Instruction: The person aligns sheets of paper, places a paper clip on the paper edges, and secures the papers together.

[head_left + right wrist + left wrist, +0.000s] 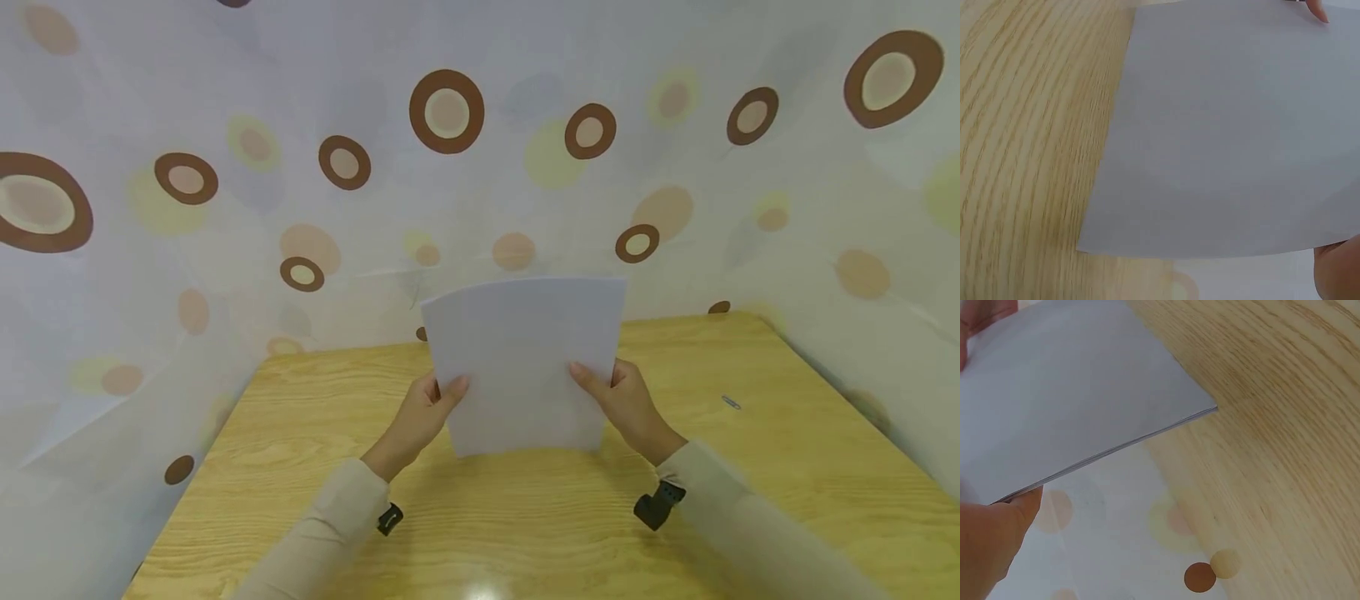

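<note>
A stack of white paper sheets [528, 358] is held up over the wooden table, its top edge bowed slightly. My left hand [420, 414] grips its left side, thumb on the near face and fingers behind. On the opposite side my right hand [628, 408] holds it the same way, with the fingers mostly hidden by the paper. Several thin layers show along the edge of the paper stack [1085, 394] in the left wrist view. In the right wrist view the broad blank face of the paper stack [1210, 137] fills most of the picture.
A small paper clip [731, 402] lies on the wooden table [315, 467], to the right of the right hand. Behind the table and along its sides hangs a pale covering [495, 200] patterned with brown rings and pastel dots. Dark bands [657, 505] sit at both wrists.
</note>
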`<action>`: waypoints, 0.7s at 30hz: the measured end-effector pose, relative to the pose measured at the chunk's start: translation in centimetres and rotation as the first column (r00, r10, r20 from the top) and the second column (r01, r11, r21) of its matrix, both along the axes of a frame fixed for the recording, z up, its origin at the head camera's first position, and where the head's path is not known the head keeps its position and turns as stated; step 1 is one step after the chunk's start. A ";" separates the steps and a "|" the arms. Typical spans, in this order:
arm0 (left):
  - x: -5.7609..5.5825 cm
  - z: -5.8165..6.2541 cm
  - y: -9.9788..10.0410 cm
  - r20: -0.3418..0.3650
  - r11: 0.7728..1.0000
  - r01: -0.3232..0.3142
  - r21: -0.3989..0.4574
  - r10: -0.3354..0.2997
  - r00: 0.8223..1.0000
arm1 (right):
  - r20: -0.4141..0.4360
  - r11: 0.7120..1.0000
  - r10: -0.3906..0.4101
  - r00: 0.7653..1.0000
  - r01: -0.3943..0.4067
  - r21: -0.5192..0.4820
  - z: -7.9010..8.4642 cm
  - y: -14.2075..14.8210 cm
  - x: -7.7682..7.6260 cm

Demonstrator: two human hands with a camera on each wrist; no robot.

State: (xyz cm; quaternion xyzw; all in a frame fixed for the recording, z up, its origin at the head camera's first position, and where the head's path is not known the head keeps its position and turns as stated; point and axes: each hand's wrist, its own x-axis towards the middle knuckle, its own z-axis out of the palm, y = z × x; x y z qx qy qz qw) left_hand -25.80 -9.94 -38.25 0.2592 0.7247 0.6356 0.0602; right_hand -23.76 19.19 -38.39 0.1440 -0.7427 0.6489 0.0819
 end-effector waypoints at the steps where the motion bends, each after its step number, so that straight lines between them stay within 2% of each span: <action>1: 0.0 -0.2 0.0 0.004 1.000 -0.003 -0.005 0.003 1.000 | 0.000 1.000 0.002 1.000 -0.002 0.002 -0.2 0.0 0.0; 5: 0.0 -0.3 0.3 0.016 1.000 -0.015 -0.013 0.016 1.000 | -0.013 1.000 0.012 1.000 -0.012 0.000 -0.3 -0.1 -0.1; 10: 0.0 0.4 0.5 -0.026 0.999 -0.052 -0.014 0.051 0.998 | -0.052 0.999 0.031 0.998 -0.032 -0.003 0.7 -0.3 0.1; 14: 0.3 0.6 0.4 -0.041 0.999 -0.051 0.011 0.051 0.998 | -0.063 0.999 0.039 0.997 -0.040 -0.006 0.9 -0.3 0.3; 16: 0.3 0.3 0.4 -0.013 0.999 -0.039 0.015 0.039 0.999 | -0.037 0.999 0.040 0.999 -0.040 -0.003 0.6 -0.2 0.3; 21: 0.3 -1.6 -0.1 0.077 0.999 -0.030 -0.012 0.031 0.997 | 0.072 0.998 0.046 0.996 -0.049 0.043 -1.1 0.2 0.2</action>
